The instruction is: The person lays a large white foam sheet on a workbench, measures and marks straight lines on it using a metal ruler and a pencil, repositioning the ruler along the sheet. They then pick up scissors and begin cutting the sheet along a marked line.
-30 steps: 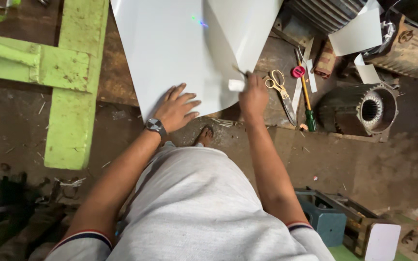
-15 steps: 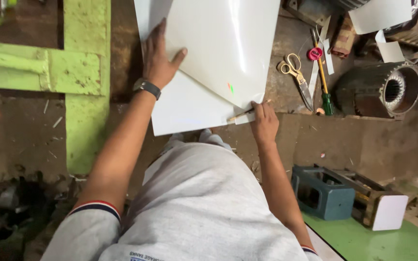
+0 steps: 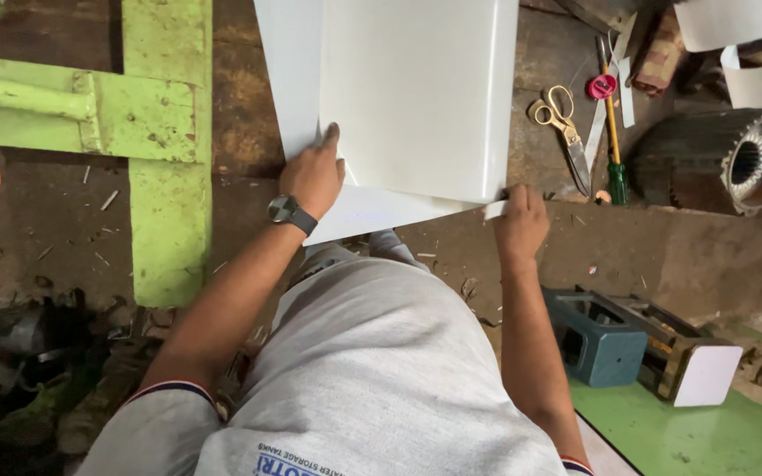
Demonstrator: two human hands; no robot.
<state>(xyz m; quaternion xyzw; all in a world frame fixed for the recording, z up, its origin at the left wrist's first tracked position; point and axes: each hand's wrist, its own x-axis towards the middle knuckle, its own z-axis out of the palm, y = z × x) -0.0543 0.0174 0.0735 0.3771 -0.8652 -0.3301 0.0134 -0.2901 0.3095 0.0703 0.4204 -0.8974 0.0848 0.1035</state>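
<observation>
A large white sheet [image 3: 416,97] lies on the dirty floor, folded over itself so an upper layer covers a lower one. My left hand [image 3: 313,176], with a dark watch on the wrist, presses on the sheet's left edge where the two layers meet. My right hand [image 3: 519,220] pinches the lower right corner of the folded layer, with a small white object between the fingers. My grey-clad knees fill the lower middle of the view.
Gold-handled scissors [image 3: 561,116], a green-handled screwdriver [image 3: 612,123] and a red round piece [image 3: 601,86] lie right of the sheet. A motor stator [image 3: 734,159] sits far right. A green metal frame [image 3: 165,150] is on the left, a blue-grey box [image 3: 610,339] at lower right.
The upper layer of the sheet has been swung round square to the lower one. My left hand slid down to the sheet's left edge, and my right hand followed the corner to the right.
</observation>
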